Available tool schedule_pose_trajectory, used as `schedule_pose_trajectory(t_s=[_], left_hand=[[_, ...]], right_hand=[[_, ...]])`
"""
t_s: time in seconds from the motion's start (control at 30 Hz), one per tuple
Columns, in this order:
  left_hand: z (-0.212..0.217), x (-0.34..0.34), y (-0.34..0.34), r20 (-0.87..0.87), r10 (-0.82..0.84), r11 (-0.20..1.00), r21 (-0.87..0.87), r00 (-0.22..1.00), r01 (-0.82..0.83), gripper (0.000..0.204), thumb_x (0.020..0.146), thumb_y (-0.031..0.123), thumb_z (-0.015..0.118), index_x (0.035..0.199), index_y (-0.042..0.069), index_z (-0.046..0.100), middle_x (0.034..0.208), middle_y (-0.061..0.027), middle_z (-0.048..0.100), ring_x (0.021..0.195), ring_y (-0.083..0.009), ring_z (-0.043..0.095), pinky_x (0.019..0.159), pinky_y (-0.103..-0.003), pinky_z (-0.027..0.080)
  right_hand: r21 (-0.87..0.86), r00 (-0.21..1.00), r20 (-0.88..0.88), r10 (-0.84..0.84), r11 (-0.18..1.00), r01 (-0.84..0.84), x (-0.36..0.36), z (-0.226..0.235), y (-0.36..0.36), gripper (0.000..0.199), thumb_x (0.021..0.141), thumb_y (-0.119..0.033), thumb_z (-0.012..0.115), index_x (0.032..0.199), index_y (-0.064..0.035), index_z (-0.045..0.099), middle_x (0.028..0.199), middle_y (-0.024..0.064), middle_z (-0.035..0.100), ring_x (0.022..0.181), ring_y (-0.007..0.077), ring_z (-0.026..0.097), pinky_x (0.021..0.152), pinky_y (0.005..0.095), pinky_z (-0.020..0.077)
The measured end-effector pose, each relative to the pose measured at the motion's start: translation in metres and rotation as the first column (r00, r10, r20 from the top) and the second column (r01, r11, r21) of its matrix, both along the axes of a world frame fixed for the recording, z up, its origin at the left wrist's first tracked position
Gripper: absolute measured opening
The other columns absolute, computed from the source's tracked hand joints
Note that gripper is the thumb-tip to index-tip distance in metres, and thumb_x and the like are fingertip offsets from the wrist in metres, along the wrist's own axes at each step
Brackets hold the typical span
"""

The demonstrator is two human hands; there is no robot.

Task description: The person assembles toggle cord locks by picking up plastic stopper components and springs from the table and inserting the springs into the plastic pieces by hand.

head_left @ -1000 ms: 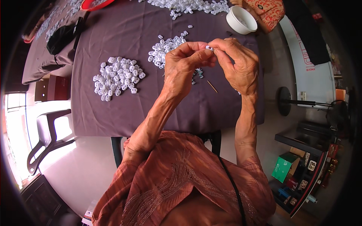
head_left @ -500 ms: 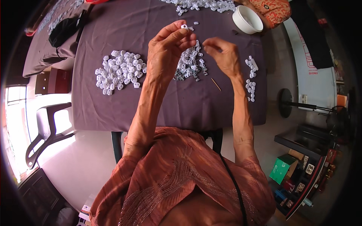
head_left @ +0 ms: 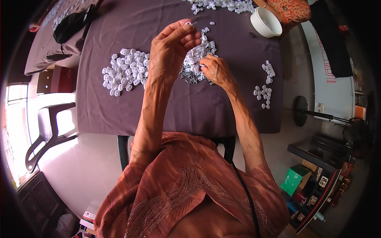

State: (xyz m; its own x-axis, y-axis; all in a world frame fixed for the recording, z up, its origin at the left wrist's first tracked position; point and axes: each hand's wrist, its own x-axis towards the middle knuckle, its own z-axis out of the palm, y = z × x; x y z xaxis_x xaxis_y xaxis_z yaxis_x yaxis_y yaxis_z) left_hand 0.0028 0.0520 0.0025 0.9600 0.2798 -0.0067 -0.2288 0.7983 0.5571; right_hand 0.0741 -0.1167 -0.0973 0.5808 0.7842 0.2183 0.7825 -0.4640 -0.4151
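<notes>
My left hand is raised over the table, thumb and fingertips pinched on a small white plastic piece. A thin grey screw sticks out beside that piece. My right hand is down at the right edge of a mixed pile, fingers closed together. Something small and pale shows at its fingertips, too small to name. The mixed pile has white two-hole plastic pieces with grey screws along its near side. Left of my left wrist lies a larger heap of white pieces, partly hidden by that arm.
The table has a dark purple cloth. Small white clusters lie at its right side. A white bowl stands far right beside an orange patterned cloth. More white pieces spread along the far edge. A dark chair stands left.
My right hand has moved down and left onto the mixed pile, its fingers closing. My left hand stays raised, pinching the white piece. The thin wooden stick on the cloth no longer shows.
</notes>
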Motion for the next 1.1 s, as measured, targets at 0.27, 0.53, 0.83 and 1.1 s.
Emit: schedule_pose_trajectory(t_s=[0.27, 0.53, 0.83, 1.1], left_hand=[[-0.003, -0.002, 0.015, 0.0, 0.069, 0.996, 0.048, 0.998, -0.069, 0.017, 0.083, 0.008, 0.056, 0.096, -0.004, 0.056, 0.082, -0.0096, 0.059, 0.076, -0.0204, 0.06, 0.07, -0.03, 0.051], [-0.004, -0.007, 0.034, 0.012, 0.166, 0.982, 0.091, 0.986, -0.166, 0.018, 0.083, 0.009, 0.056, 0.097, -0.002, 0.056, 0.085, -0.0085, 0.059, 0.077, -0.0185, 0.058, 0.071, -0.03, 0.049], [-0.017, -0.004, 0.052, -0.083, 0.277, 0.956, 0.123, 0.957, -0.266, 0.014, 0.081, 0.007, 0.059, 0.091, -0.003, 0.058, 0.078, -0.0095, 0.06, 0.071, -0.0176, 0.06, 0.067, -0.028, 0.05], [-0.021, -0.003, 0.051, -0.116, 0.248, 0.964, 0.127, 0.962, -0.233, 0.014, 0.082, 0.008, 0.057, 0.093, -0.001, 0.057, 0.082, -0.008, 0.06, 0.076, -0.0182, 0.059, 0.07, -0.029, 0.049]], right_hand=[[0.062, 0.998, 0.055, -0.041, 0.997, 0.038, 0.011, 0.011, -0.003, 0.018, 0.069, -0.006, 0.061, 0.087, -0.0031, 0.058, 0.081, 0.0124, 0.056, 0.076, 0.0307, 0.055, 0.067, 0.0383, 0.0449], [-0.092, 0.956, 0.269, 0.12, 0.991, -0.098, 0.002, 0.014, 0.043, 0.049, 0.066, -0.022, 0.072, 0.11, -0.0111, 0.054, 0.112, 0.0089, 0.048, 0.104, 0.0248, 0.045, 0.088, 0.0378, 0.0357], [-0.012, 0.967, 0.212, 0.144, 0.989, -0.144, 0.008, 0.012, 0.006, 0.024, 0.068, -0.01, 0.066, 0.092, -0.0072, 0.06, 0.103, 0.0076, 0.052, 0.101, 0.0259, 0.048, 0.086, 0.0382, 0.0395], [0.065, 0.969, 0.227, 0.092, 0.992, -0.109, 0.019, 0.012, 0.056, 0.026, 0.071, -0.015, 0.063, 0.095, -0.0079, 0.058, 0.097, 0.0059, 0.055, 0.095, 0.0251, 0.051, 0.082, 0.0379, 0.04]])
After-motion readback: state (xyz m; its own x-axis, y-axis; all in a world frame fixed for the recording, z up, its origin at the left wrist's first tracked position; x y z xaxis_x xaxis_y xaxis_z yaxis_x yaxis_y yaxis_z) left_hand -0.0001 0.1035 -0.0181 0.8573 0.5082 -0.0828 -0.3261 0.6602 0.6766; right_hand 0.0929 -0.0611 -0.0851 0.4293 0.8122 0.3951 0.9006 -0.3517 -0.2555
